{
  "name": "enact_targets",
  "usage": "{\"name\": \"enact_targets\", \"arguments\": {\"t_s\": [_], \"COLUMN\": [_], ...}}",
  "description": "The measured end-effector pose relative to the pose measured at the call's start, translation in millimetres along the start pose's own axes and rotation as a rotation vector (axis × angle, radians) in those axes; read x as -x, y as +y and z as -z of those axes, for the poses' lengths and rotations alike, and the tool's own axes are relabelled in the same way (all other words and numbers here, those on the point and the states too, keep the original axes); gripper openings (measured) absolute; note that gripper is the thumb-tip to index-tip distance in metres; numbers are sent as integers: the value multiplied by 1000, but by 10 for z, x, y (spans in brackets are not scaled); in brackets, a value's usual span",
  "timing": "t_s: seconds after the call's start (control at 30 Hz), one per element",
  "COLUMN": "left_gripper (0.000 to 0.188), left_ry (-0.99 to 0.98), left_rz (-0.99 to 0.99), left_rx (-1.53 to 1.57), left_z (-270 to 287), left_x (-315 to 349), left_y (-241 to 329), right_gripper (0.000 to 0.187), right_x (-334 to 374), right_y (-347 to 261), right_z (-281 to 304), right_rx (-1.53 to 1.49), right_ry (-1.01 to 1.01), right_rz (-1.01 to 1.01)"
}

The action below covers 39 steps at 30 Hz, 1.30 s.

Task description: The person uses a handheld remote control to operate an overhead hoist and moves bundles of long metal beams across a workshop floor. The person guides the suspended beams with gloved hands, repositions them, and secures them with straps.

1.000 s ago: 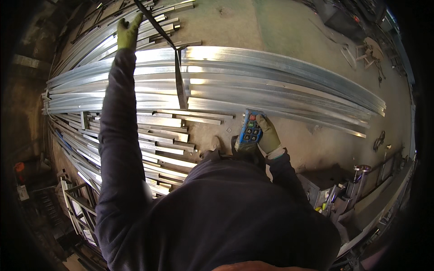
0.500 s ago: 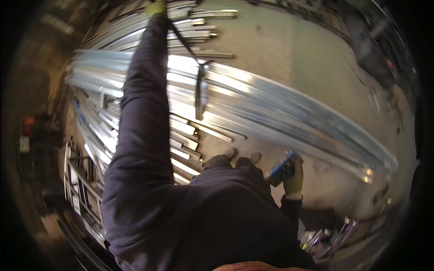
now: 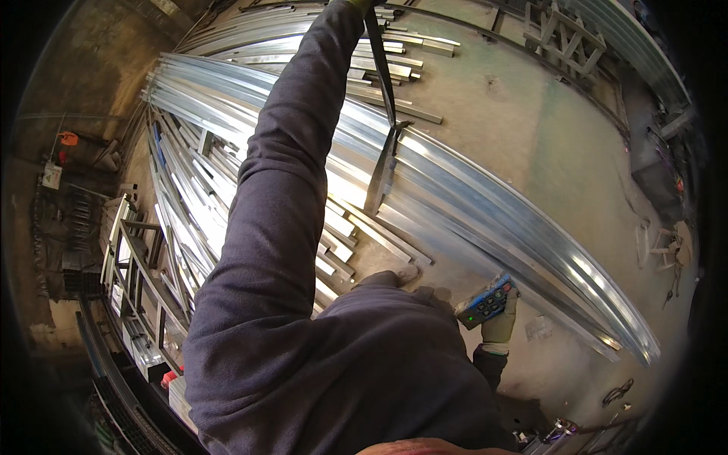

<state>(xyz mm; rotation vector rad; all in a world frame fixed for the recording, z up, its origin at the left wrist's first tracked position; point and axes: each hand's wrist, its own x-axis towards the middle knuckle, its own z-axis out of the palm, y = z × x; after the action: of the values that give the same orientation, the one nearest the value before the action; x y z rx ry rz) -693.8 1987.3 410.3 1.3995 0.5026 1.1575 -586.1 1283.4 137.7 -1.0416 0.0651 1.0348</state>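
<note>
My left arm, in a dark sleeve, stretches far up across the picture. At the top edge my gloved left hand (image 3: 359, 4) is partly cut off, closed at the upper part of a dark lifting strap (image 3: 381, 64). That strap runs down and loops around a bundle of long shiny metal profiles (image 3: 470, 193). Low on the right, my gloved right hand (image 3: 499, 322) grips a blue and black remote control (image 3: 485, 302) with round buttons and a small green light. The far side of the strap's loop is hidden under the profiles.
Loose metal lengths (image 3: 189, 182) lie fanned out to the left, with more square tubes (image 3: 409, 42) beyond the bundle. A metal frame rack (image 3: 148, 265) stands at left. Trestles (image 3: 565, 38) stand at the far right, and a cable coil (image 3: 618, 392) lies on the floor.
My view has shifted, so the bundle and strap sit further right and lower. My raised left hand has moved right and up, nearly out of the picture. My right hand still holds the remote control.
</note>
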Motion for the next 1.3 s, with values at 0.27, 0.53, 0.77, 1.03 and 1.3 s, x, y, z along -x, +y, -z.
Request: {"name": "enact_targets", "arguments": {"t_s": [0.27, 0.53, 0.77, 1.03, 1.3], "left_gripper": [26, 21, 14, 21, 22], "left_ry": [86, -507, -52, 16, 20], "left_rz": [5, 12, -248, -174, -224], "left_rx": [-25, 629, 55, 55, 44], "left_z": [-91, -62, -180, -226, -419], "left_x": [294, -64, 53, 146, 160], "left_y": [345, 253, 626, 770, 730], "right_gripper": [62, 70, 66, 63, 52], "right_x": [19, 171, 324, 315, 299], "right_y": [265, 242, 461, 522, 583], "right_z": [-57, -166, 120, 219, 298], "right_rx": [2, 70, -12, 48, 132], "right_ry": [9, 40, 154, 98, 223], "right_rz": [-42, 30, 18, 29, 27]}}
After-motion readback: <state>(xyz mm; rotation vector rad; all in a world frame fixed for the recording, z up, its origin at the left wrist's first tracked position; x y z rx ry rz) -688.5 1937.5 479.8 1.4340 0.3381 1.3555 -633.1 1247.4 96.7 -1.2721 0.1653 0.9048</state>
